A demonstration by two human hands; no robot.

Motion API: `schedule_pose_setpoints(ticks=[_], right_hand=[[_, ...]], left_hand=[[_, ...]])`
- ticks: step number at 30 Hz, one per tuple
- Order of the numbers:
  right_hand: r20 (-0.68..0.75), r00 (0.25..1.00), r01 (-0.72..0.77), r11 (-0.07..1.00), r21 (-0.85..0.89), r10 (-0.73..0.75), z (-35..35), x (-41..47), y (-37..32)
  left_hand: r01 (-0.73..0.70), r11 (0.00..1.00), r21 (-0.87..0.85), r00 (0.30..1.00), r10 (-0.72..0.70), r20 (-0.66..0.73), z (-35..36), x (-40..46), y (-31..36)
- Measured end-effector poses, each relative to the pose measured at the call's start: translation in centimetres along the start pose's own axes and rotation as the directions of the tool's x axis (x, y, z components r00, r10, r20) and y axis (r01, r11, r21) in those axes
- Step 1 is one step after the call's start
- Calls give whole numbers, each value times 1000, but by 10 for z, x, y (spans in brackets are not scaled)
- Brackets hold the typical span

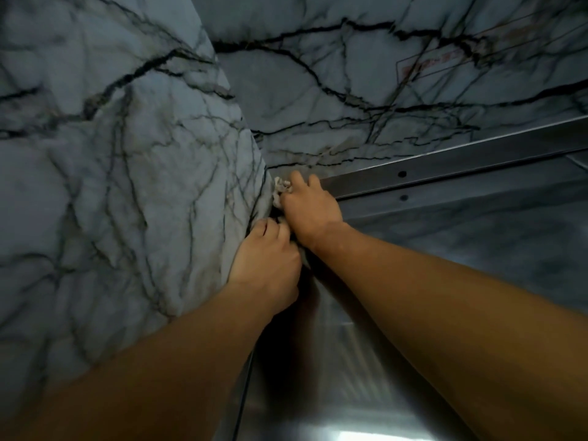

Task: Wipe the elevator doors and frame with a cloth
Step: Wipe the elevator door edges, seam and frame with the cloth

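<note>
While both hands, right [310,211] and left [265,262], clench the cloth [280,189] into the frame [445,168] corner, the next wipe should run rightward from the fingertips.

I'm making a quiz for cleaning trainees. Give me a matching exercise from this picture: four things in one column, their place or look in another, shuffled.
Things
1. cloth
2. left hand
3. marble wall
4. metal rail

Descriptions
A. grey, with two small dark holes
B. pale, bunched in the top corner under the right hand
C. white with dark veins
D. lower of the two, against the marble edge

Pairs: 1-B, 2-D, 3-C, 4-A
</note>
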State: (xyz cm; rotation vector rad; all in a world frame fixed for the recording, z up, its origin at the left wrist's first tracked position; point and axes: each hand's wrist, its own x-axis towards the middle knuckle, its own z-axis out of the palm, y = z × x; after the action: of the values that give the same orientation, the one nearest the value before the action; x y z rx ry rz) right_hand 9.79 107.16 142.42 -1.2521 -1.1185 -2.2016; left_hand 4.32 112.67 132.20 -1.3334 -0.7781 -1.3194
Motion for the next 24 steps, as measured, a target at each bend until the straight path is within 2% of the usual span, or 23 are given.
schedule_pose_setpoints(ticks=[7,16,20,22,24], right_hand=[[164,986,0,997,-79,13,-10,1,18],[185,983,11,988,-154,18,-33,-11,63],[176,984,36,986,-164,-7,-48,-22,100],[156,988,33,986,-162,-7,-54,-28,114],[149,989,31,986,-164,-7,-63,-35,134]], left_hand=[[5,1000,-26,1000,-4,31,1,1,-1],[-17,1000,-20,998,18,68,0,6,-7],[133,986,-98,989,-126,74,-8,13,9],[258,947,-193,965,-243,97,-20,21,21],[322,907,-273,947,-304,106,-37,39,39]])
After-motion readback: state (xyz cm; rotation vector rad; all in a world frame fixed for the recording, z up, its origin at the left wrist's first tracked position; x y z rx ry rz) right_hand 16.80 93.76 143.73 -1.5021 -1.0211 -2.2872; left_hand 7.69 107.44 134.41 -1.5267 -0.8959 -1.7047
